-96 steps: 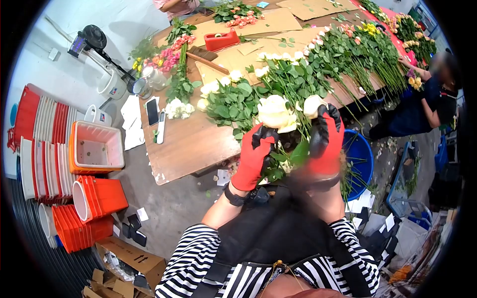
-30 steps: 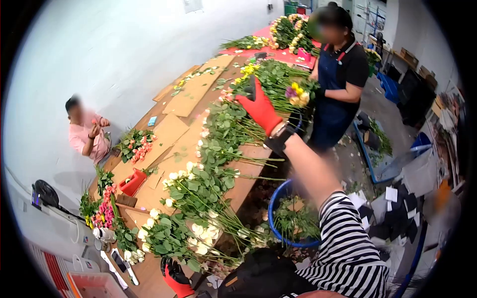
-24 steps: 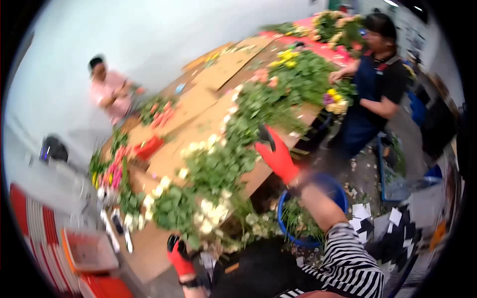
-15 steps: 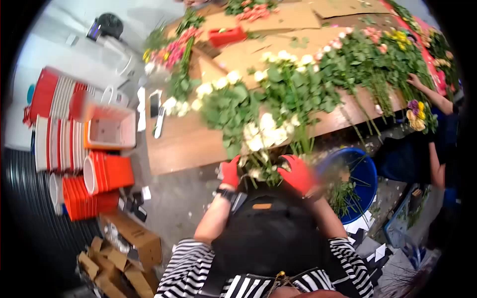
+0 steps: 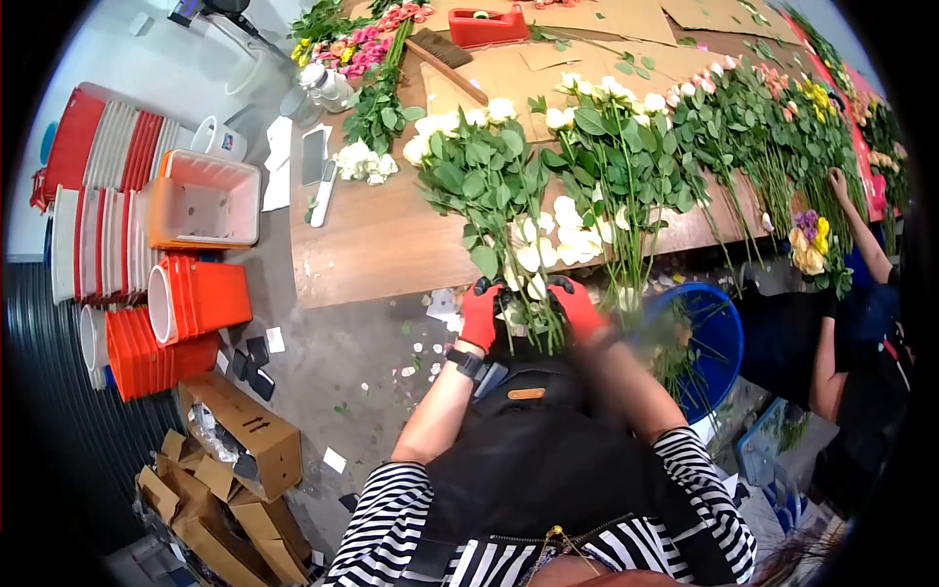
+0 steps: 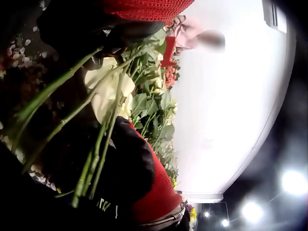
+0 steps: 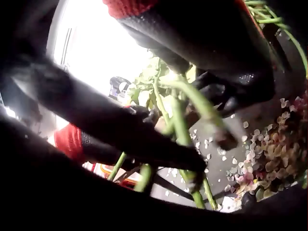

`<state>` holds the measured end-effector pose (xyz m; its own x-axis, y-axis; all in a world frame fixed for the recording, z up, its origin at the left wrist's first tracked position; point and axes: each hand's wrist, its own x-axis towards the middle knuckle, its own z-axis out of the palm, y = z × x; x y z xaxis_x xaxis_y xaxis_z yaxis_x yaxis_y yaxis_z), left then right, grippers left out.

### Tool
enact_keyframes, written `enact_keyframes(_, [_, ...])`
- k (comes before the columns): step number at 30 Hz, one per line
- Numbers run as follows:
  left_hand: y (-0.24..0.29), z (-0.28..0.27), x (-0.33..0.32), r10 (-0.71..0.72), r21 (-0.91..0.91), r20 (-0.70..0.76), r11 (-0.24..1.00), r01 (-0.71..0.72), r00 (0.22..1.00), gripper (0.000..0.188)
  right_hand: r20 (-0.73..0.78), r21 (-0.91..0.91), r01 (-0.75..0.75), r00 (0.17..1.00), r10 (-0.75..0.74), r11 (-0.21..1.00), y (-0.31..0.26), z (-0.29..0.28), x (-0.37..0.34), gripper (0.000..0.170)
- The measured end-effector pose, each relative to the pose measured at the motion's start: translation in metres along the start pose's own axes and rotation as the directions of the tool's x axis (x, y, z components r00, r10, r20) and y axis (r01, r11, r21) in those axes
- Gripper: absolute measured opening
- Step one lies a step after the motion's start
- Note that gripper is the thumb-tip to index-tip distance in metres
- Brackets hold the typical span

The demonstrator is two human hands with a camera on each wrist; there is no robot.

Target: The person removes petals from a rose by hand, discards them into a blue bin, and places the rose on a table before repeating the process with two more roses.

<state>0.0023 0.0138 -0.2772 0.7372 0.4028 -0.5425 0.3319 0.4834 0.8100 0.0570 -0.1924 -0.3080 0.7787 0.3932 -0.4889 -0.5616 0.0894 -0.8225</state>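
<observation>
At the table's front edge, my left hand [image 5: 479, 313] and right hand [image 5: 579, 308] face each other across a bunch of green stems. Both wear red gloves with black-coated fingers. Between them a white rose [image 6: 108, 91] shows in the left wrist view, with the black fingertips of both hands bent in against its petals. Cut stems [image 7: 180, 115] cross in front of the fingers in the right wrist view and hide part of the grip. Just beyond the hands lie several white roses [image 5: 577, 240] in a heap, heads close together.
Leafy rose bundles [image 5: 489, 161] line the wooden table [image 5: 377, 256]. A brush [image 5: 445, 64], red tape dispenser [image 5: 489, 25] and phone [image 5: 314, 155] lie farther back. A blue bucket [image 5: 719, 342] of stems stands at right, near another person [image 5: 861, 303]. Orange crates [image 5: 201, 298] are at left.
My right hand, stretched out far over the table to the right a second ago, has come back beside my left. Both fingers now meet at a white rose. The head view has swung down and left.
</observation>
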Motion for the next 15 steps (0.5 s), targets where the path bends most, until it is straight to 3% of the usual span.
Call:
enact_keyframes(2, [-0.008, -0.015, 0.009, -0.002, 0.010, 0.017, 1.000, 0.002, 1.000, 0.014, 0.006, -0.143, 0.010, 1.000, -0.009, 0.990, -0.014, 0.018, -0.003, 0.020])
enact_keyframes(3, [0.006, -0.019, 0.006, -0.044, 0.195, -0.024, 0.980, 0.048, 0.999, 0.021, -0.061, -0.355, 0.227, 0.962, -0.264, 0.907, -0.006, 0.032, -0.002, 0.025])
enact_keyframes(4, [0.003, -0.024, 0.008, 0.025, 0.218, -0.045, 0.976, -0.014, 0.999, 0.026, -0.072, -0.658, 0.292, 0.893, -0.443, 0.695, -0.044, 0.053, -0.022, 0.026])
enact_keyframes(6, [0.000, -0.031, 0.014, 0.166, 0.266, -0.077, 0.954, -0.140, 0.983, 0.036, -0.074, -0.840, 0.216, 0.863, -0.499, 0.497, -0.036, 0.053, -0.014, 0.027])
enact_keyframes(7, [0.022, -0.023, 0.005, 0.257, 0.491, -0.118, 0.855, -0.168, 0.959, 0.050, -0.098, -0.824, 0.271, 0.796, -0.597, 0.498, -0.051, 0.057, -0.022, 0.026])
enact_keyframes(8, [0.032, -0.009, -0.009, 0.481, 0.793, -0.232, 0.597, -0.123, 0.845, 0.055, -0.125, -0.809, 0.326, 0.717, -0.685, 0.489, -0.066, 0.062, -0.030, 0.025])
enact_keyframes(9, [0.049, -0.002, -0.015, 0.580, 0.809, -0.130, 0.531, -0.252, 0.804, 0.055, -0.081, -0.865, 0.358, 0.594, -0.800, 0.353, -0.066, 0.060, -0.027, 0.023])
enact_keyframes(10, [0.061, 0.002, -0.018, 0.665, 0.811, -0.025, 0.451, -0.374, 0.747, 0.054, -0.036, -0.879, 0.368, 0.585, -0.810, 0.305, -0.077, 0.061, -0.032, 0.024])
enact_keyframes(12, [0.073, 0.016, -0.018, 0.598, 0.658, 0.060, 0.579, -0.482, 0.799, 0.052, 0.048, -0.902, 0.379, 0.563, -0.825, 0.206, -0.099, 0.060, -0.045, 0.025])
enact_keyframes(13, [0.076, 0.022, -0.016, 0.567, 0.568, 0.110, 0.638, -0.520, 0.816, 0.051, 0.041, -0.916, 0.316, 0.686, -0.726, 0.246, -0.094, 0.054, -0.046, 0.030])
enact_keyframes(15, [0.069, 0.032, -0.010, 0.543, 0.527, 0.204, 0.640, -0.559, 0.814, 0.048, -0.209, -0.851, 0.106, 0.830, -0.517, 0.514, -0.071, 0.043, -0.039, 0.032])
